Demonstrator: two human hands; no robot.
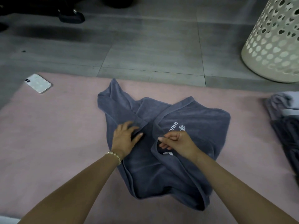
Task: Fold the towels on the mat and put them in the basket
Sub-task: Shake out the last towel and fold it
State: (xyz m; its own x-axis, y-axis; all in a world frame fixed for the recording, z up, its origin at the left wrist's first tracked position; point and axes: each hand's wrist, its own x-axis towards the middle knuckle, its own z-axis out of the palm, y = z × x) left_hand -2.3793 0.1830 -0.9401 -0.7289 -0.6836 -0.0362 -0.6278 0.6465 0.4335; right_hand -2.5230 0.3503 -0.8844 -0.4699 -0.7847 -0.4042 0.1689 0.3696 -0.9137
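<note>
A dark blue-grey towel [192, 126] with white lettering lies crumpled in the middle of the pink mat [53, 135]. My left hand [123, 136] rests on the towel's left fold, thumb tucked under a hem and fingers over it. My right hand [175, 141] pinches another hem of the same towel just to the right. The cream basket [273, 46] with heart-shaped holes stands on the floor at the far right, beyond the mat. A pile of other grey towels [286, 120] lies at the mat's right edge.
A white phone [38, 83] lies face down on the mat's far left corner. Grey floor tiles stretch beyond the mat. Dark furniture feet [71, 16] stand at the far left.
</note>
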